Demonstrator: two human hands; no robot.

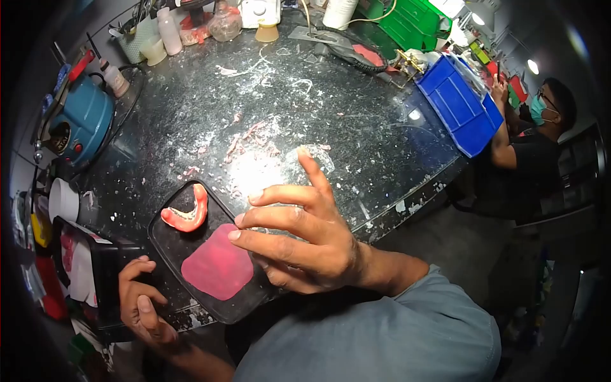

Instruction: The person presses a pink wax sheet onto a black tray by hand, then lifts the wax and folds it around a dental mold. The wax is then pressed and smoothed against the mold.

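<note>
The right hand's [312, 239] fingers fan apart, index fingertip at the pink sheet's [216, 267] edge; with the thumb hidden, I can't tell whether they grip it. Left of those fingertips, a U-shaped reddish piece [196, 216] sits on the black tray [175, 251]. The left hand's [145, 302] fingers curl loosely apart beside it.

The pink sheet [217, 265] looks smooth and waxy.

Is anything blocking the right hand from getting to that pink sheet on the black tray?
Nothing visible does: the right hand has fingertips at the edge of the pink sheet, though whether they touch is unclear. The reddish arch on the black tray lies off to one side.
</note>
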